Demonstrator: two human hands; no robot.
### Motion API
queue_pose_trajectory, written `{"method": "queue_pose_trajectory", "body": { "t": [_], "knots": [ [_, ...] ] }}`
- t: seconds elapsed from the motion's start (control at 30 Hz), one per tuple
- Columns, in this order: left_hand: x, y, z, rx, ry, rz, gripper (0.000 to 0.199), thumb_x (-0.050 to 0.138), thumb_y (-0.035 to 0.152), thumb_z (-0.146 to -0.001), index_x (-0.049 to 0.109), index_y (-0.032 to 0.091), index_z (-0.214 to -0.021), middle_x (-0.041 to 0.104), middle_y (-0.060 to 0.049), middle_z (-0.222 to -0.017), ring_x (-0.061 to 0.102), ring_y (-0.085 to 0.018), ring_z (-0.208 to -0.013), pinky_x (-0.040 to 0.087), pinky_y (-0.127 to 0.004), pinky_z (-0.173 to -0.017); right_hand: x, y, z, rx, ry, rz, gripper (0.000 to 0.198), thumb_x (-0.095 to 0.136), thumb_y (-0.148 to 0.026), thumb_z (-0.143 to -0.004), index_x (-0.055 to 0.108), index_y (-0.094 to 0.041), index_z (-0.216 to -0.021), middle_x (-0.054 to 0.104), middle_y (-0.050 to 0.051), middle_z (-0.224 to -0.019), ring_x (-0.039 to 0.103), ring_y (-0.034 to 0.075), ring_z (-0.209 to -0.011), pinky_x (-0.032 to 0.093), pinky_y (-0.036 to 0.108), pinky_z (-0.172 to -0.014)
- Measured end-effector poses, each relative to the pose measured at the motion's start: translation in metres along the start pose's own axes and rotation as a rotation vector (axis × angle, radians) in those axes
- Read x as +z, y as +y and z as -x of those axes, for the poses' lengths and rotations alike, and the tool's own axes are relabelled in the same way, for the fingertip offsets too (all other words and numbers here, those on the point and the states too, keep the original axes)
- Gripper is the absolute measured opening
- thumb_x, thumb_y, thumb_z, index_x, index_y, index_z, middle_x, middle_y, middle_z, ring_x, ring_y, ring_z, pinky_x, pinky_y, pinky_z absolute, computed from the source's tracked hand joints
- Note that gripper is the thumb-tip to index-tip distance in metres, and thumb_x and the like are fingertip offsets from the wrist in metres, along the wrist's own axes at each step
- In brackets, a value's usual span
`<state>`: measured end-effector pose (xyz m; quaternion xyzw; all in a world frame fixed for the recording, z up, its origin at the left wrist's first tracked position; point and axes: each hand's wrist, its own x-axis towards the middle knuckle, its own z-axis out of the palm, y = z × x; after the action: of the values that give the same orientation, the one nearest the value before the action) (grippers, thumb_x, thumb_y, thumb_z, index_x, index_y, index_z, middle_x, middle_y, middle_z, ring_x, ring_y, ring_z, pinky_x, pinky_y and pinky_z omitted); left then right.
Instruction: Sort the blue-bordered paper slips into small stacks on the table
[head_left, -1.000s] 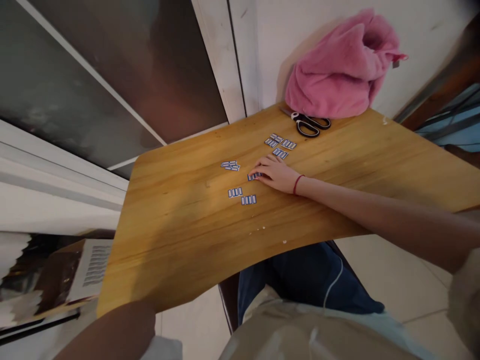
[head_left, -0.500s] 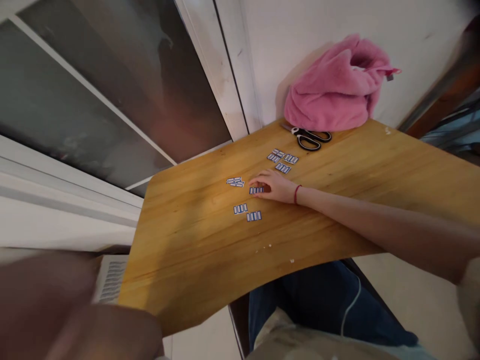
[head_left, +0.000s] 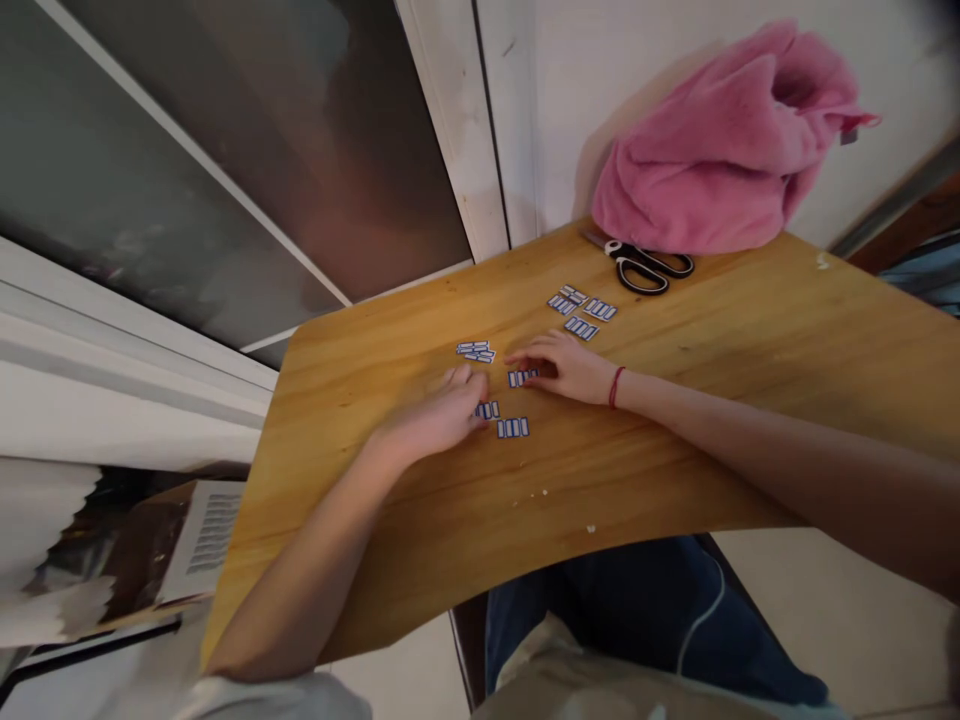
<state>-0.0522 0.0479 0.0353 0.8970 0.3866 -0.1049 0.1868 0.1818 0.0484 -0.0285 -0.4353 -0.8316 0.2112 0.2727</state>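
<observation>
Small white paper pieces with blue borders lie in little groups on the wooden table. My left hand [head_left: 444, 413] rests low over the table, its fingers and thumb apart around the left end of a row of blue-bordered pieces [head_left: 489, 410], which it partly hides. My right hand [head_left: 568, 368], with a red string on the wrist, is open. Its thumb and fingers are apart beside another row of pieces [head_left: 519, 379], the thumb touching or just over its right end. A third row of pieces [head_left: 513, 428] lies just below. An overlapping bunch of pieces [head_left: 475, 351] sits above my left fingertips.
Several more groups of pieces [head_left: 581, 328] lie beyond my right hand. Black-handled scissors [head_left: 645, 270] rest near a pink plush bag [head_left: 705, 150] at the wall. White crumbs dot the wooden table [head_left: 420, 560]. A cardboard box [head_left: 214, 530] stands left of the table.
My left hand has come from the blurred lower left onto the table at the row of pieces. My right hand stays by its row, its thumb now over the right end. The view has shifted slightly.
</observation>
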Motion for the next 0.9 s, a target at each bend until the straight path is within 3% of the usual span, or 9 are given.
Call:
{"method": "queue_pose_trajectory", "body": {
  "t": [0.13,0.23,0.37,0.47,0.7,0.9],
  "knots": [
    [0.000,0.001,0.002,0.046,-0.021,0.028,0.006,0.045,0.024,-0.087,0.048,0.019,-0.087,0.049,-0.005,-0.098,0.049,-0.020,-0.092,0.041,-0.033,-0.083,-0.001,-0.002,0.003,-0.020,0.013,-0.063,0.030,0.062,-0.024,-0.082,0.066,-0.020,-0.111,0.063,0.007,-0.091,0.055,0.021,-0.089,0.041,0.037,-0.083],
    [0.000,0.000,0.001,0.018,-0.001,0.084,0.007,0.047,0.023,-0.084,0.047,0.020,-0.091,0.052,-0.004,-0.095,0.050,-0.018,-0.086,0.041,-0.031,-0.078,-0.003,-0.006,0.005,-0.019,0.024,-0.179,0.026,0.059,-0.023,-0.082,0.068,-0.019,-0.106,0.060,0.006,-0.087,0.054,0.018,-0.081,0.045,0.032,-0.074],
    [0.002,-0.004,-0.004,-0.042,-0.015,0.212,0.019,0.048,0.016,-0.078,0.047,0.021,-0.097,0.057,-0.002,-0.087,0.052,-0.016,-0.078,0.042,-0.029,-0.071,0.000,-0.017,0.009,0.103,-0.025,-0.530,0.034,0.063,-0.030,-0.079,0.064,-0.018,-0.110,0.059,0.002,-0.081,0.054,0.013,-0.069,0.046,0.028,-0.066],
    [0.002,-0.005,-0.006,-0.050,-0.015,0.199,0.014,0.049,0.014,-0.076,0.053,0.020,-0.089,0.056,-0.002,-0.088,0.052,-0.016,-0.080,0.041,-0.030,-0.072,0.006,-0.030,0.013,0.171,-0.127,-0.687,0.041,0.068,-0.037,-0.075,0.064,-0.017,-0.110,0.059,-0.001,-0.075,0.053,0.011,-0.063,0.044,0.025,-0.060],
    [-0.001,-0.005,-0.005,-0.026,0.009,0.210,0.013,0.052,0.016,-0.075,0.052,0.020,-0.088,0.051,-0.002,-0.091,0.049,-0.016,-0.081,0.039,-0.029,-0.072,0.011,-0.048,0.019,0.091,-0.204,-0.305,0.029,0.073,-0.027,-0.074,0.067,-0.016,-0.101,0.056,-0.002,-0.071,0.049,0.010,-0.062,0.040,0.024,-0.060],
    [-0.008,-0.011,-0.005,-0.047,-0.010,0.291,0.030,0.062,0.036,-0.076,0.047,0.020,-0.098,0.051,-0.002,-0.094,0.049,-0.016,-0.081,0.039,-0.029,-0.071,0.007,-0.045,0.021,-0.015,-0.096,-0.021,0.046,0.071,-0.040,-0.076,0.061,-0.014,-0.113,0.060,0.011,-0.102,0.056,0.023,-0.092,0.044,0.035,-0.082]
  ]
}}
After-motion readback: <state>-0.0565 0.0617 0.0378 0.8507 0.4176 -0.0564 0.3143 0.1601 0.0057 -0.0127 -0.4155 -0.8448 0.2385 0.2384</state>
